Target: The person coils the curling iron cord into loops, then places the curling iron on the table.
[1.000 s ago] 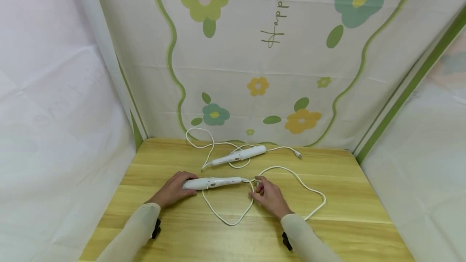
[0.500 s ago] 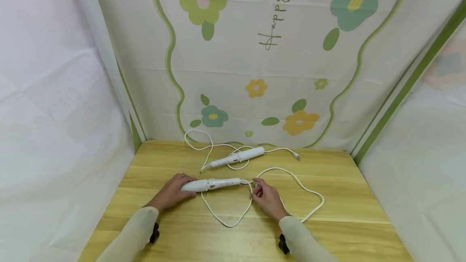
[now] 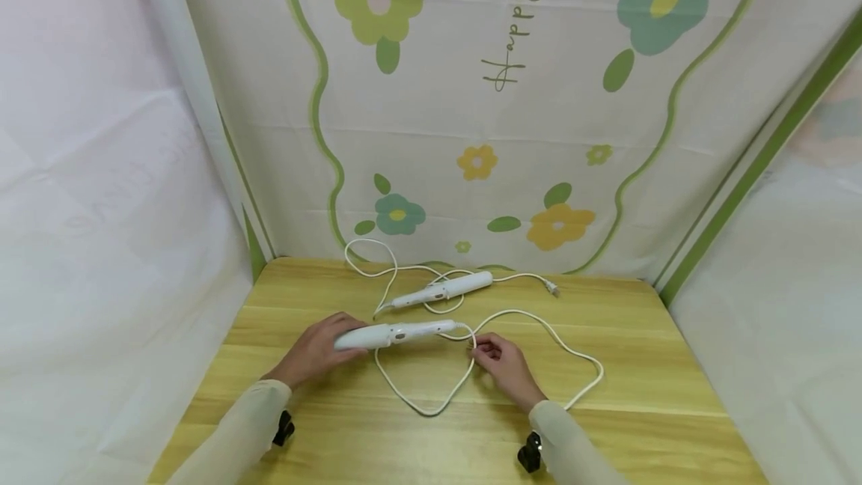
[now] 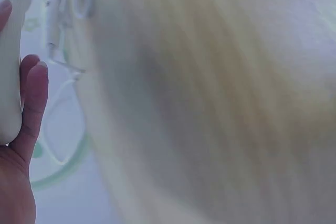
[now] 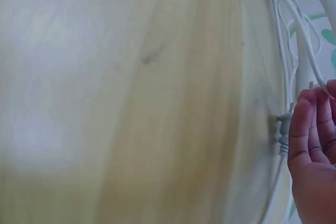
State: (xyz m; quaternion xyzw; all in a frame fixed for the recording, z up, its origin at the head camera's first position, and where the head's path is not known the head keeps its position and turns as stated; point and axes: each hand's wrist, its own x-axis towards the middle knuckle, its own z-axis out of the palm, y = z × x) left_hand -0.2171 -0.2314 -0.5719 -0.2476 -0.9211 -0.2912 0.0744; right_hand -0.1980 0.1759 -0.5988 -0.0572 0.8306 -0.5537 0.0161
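My left hand (image 3: 319, 350) grips the thick end of a white hair straightener (image 3: 397, 333), which lies across in front of me with its cord end pointing right. In the left wrist view, thumb and fingers wrap round the body of this straightener (image 4: 10, 66). From its thin end runs a white cord (image 3: 431, 414), looping on the table. My right hand (image 3: 508, 369) pinches this cord near the straightener. In the right wrist view the cord (image 5: 299, 22) meets the fingertips, and a plug (image 5: 284, 132) shows beside the hand.
A second white hair straightener (image 3: 444, 288) lies farther back on the wooden table (image 3: 606, 440), its cord looped round it and its plug (image 3: 552, 287) to the right. A flowered cloth (image 3: 417, 126) hangs behind, with white cloths at both sides.
The held straightener has risen slightly, its cord end shifting right and away from me. My right hand has moved a little right and now has the cord at its fingertips.
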